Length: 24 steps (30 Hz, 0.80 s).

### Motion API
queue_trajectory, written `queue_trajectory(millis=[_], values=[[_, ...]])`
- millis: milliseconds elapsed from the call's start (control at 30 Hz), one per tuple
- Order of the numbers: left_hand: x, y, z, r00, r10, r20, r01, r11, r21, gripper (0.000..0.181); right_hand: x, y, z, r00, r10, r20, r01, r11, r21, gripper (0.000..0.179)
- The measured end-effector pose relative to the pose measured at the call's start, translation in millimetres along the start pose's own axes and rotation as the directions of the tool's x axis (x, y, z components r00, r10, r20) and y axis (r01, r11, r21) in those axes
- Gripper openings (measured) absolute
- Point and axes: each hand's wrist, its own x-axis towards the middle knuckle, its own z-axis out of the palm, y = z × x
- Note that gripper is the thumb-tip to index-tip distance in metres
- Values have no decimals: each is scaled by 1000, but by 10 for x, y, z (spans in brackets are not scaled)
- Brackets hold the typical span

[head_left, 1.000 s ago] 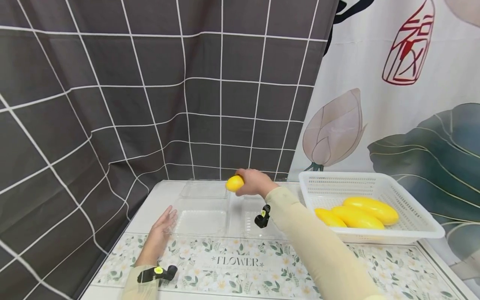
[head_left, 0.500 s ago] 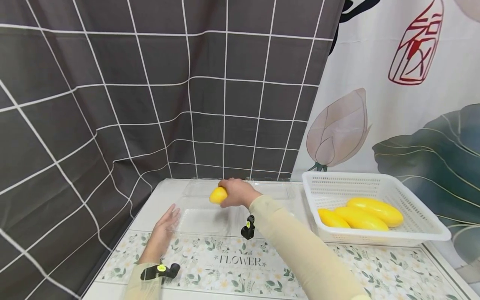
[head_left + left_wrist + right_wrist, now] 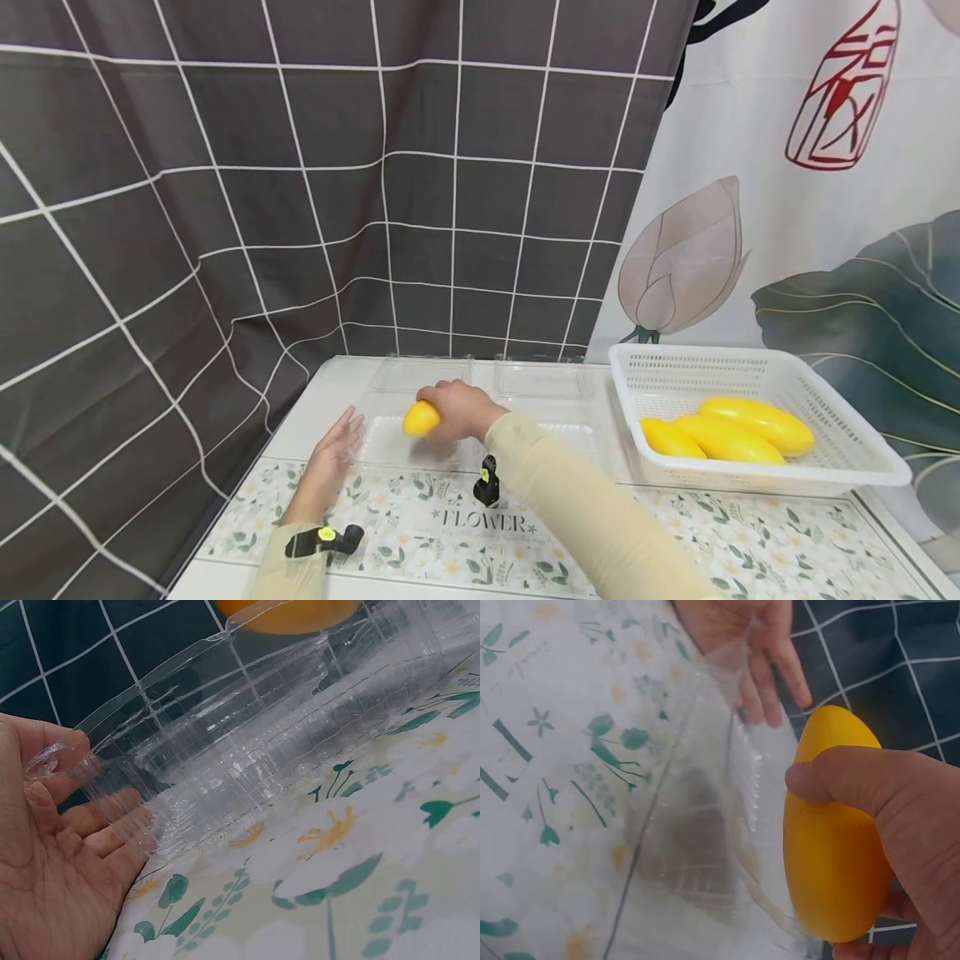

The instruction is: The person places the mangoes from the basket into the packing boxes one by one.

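My right hand (image 3: 459, 412) grips a smooth yellow mango (image 3: 421, 419) above the left clear plastic box (image 3: 378, 442). In the right wrist view the thumb lies across the front of the mango (image 3: 832, 859), and the other fingers are mostly hidden behind it. My left hand (image 3: 327, 462) is at that box's left end. Its extended fingers touch the clear wall (image 3: 225, 772) in the left wrist view, palm upward. An orange-yellow part of the mango (image 3: 300, 613) shows over the far rim there.
A second clear box (image 3: 581, 435) stands to the right, partly behind my right sleeve. Its lid (image 3: 543, 380) lies folded back. Further right is a white perforated basket (image 3: 825, 479) with several yellow mangoes (image 3: 757, 423). A floral mat (image 3: 480, 550) covers the near tabletop; a dark checked curtain (image 3: 420, 200) hangs behind.
My right hand has carried the mango left and lower, from above the gap between the boxes to over the left box. The left hand stays at the box's end.
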Motion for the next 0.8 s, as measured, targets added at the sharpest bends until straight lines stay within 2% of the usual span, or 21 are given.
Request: queue_trajectory(millis=[200, 567, 700, 800], values=[[-8, 7, 19, 1000, -16, -20, 17, 1000, 18, 62, 7, -50, 120, 999, -8, 46, 9, 1000, -9, 60], [8, 4, 6, 1000, -9, -16, 9, 1000, 4, 62, 80, -43, 325, 996, -76, 43, 82, 986, -148, 52], [14, -8, -4, 1000, 11, -10, -11, 1000, -11, 62, 96, -44, 384, 995, -82, 55, 89, 986, -141, 51], [18, -15, -6, 1000, 1, -16, -1, 1000, -15, 62, 98, -47, 424, 995, -81, 58, 88, 988, -130, 50]])
